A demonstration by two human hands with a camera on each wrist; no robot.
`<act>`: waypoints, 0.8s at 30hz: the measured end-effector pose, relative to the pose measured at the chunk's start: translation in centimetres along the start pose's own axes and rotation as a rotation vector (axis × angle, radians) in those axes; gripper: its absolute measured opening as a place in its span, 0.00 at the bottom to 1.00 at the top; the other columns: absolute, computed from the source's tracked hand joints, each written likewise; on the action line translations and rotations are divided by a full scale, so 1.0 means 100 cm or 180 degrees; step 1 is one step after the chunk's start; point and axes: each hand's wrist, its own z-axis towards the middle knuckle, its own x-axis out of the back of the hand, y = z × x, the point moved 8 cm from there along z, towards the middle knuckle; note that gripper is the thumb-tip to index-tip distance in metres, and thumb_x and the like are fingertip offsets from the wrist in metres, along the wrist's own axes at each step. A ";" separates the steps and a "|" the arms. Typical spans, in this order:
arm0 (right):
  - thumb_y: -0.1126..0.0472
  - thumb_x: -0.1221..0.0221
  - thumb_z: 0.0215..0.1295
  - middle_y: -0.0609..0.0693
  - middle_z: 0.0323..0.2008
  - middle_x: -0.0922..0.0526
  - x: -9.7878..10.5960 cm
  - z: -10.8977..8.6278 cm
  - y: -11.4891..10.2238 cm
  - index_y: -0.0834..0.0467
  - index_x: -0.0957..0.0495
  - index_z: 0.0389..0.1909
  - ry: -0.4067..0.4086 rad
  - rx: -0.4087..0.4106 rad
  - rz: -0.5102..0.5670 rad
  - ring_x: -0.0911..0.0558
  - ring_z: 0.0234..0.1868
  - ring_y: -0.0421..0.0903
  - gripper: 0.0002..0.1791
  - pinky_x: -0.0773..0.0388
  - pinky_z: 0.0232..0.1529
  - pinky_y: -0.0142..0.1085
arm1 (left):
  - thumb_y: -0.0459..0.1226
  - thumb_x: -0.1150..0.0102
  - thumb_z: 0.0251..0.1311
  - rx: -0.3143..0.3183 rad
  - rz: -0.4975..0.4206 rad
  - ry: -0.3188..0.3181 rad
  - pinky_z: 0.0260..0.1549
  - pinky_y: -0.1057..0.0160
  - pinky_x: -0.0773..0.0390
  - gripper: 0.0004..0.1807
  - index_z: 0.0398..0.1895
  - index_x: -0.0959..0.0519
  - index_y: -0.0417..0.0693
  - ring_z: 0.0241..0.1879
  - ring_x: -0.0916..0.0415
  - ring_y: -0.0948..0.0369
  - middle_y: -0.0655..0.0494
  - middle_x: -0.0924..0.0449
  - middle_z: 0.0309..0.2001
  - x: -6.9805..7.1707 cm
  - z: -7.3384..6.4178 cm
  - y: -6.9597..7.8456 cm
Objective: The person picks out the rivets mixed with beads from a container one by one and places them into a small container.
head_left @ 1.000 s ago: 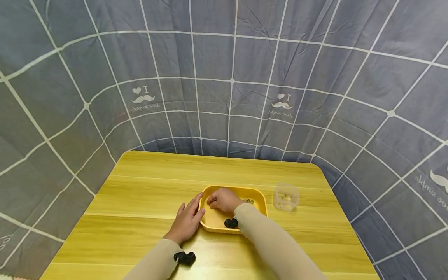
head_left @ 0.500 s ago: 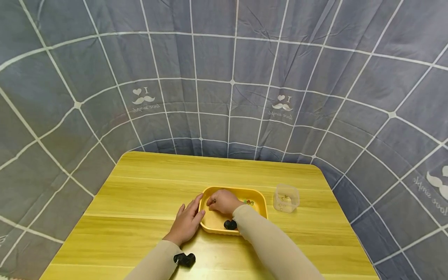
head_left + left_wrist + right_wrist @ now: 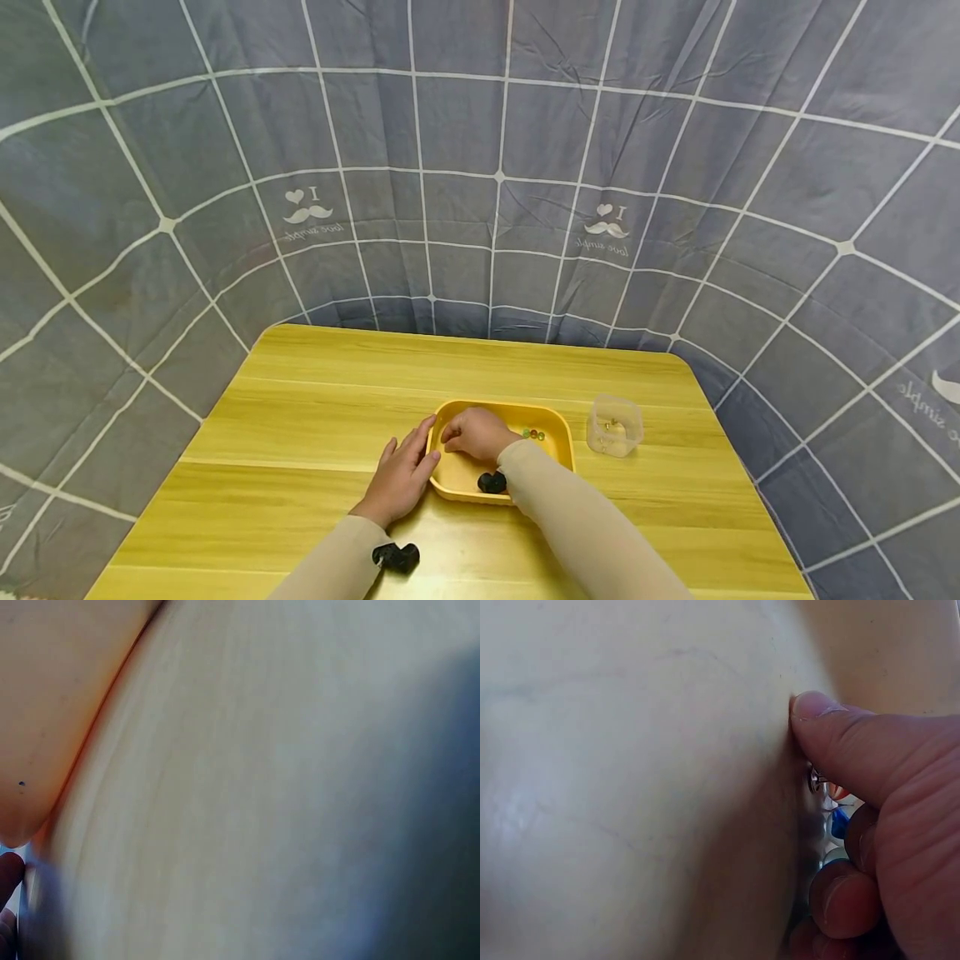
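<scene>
A yellow tray (image 3: 517, 404) stands on the table. My left hand (image 3: 397, 477) rests against its left side, fingers extended and thumb at the rim. Inside the tray, near the left end, my right hand (image 3: 480, 433) reaches down with bent fingers. In the right wrist view the thumb touches the tray floor (image 3: 630, 772). Just beyond the thumb show a small shiny disc-headed metal piece (image 3: 814, 780), an orange marble (image 3: 838, 790) and a blue one. Whether the fingertips pinch anything is hidden. Several small marbles (image 3: 534, 434) lie near the tray's back right.
Right of the tray stands a clear plastic box (image 3: 616, 446) with several small gold-coloured pieces inside. Both are on a yellow wood-grain table (image 3: 337, 375). A grey curtain (image 3: 465, 125) with white lines surrounds the table's back and sides.
Both hands stay almost in the same place. The right fingertips shift only slightly at the tray's left end. The tray and clear box have not moved on the table.
</scene>
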 end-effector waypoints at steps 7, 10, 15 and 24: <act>0.53 0.29 0.67 0.33 0.39 0.09 -0.004 0.000 0.001 0.44 0.07 0.39 0.0028 -0.0105 0.0145 0.16 0.41 0.33 0.04 0.18 0.51 0.31 | 0.45 0.53 0.83 -0.0090 0.0013 0.0074 0.80 0.31 0.57 0.33 0.86 0.45 0.59 0.80 0.38 0.44 0.48 0.34 0.80 0.004 -0.003 0.002; 0.53 0.29 0.67 0.33 0.39 0.09 -0.005 0.000 -0.001 0.45 0.07 0.39 0.0031 -0.0086 0.0142 0.17 0.40 0.32 0.04 0.19 0.50 0.30 | 0.45 0.52 0.82 -0.0123 0.0024 0.0109 0.79 0.31 0.56 0.32 0.85 0.44 0.58 0.79 0.37 0.43 0.48 0.34 0.79 0.005 -0.005 0.003; 0.54 0.29 0.67 0.34 0.41 0.09 -0.005 -0.001 -0.006 0.46 0.07 0.41 -0.0007 -0.0043 0.0157 0.18 0.39 0.32 0.05 0.19 0.49 0.29 | 0.45 0.51 0.82 -0.0165 0.0036 0.0134 0.78 0.30 0.54 0.32 0.85 0.42 0.56 0.78 0.36 0.41 0.47 0.32 0.79 0.005 -0.006 0.002; 0.54 0.29 0.68 0.34 0.37 0.10 -0.008 0.000 -0.011 0.47 0.08 0.39 -0.0002 -0.0011 0.0182 0.19 0.37 0.31 0.03 0.20 0.47 0.28 | 0.46 0.52 0.83 -0.0166 0.0054 0.0108 0.79 0.31 0.55 0.32 0.85 0.43 0.56 0.78 0.36 0.42 0.48 0.33 0.79 0.007 -0.008 -0.002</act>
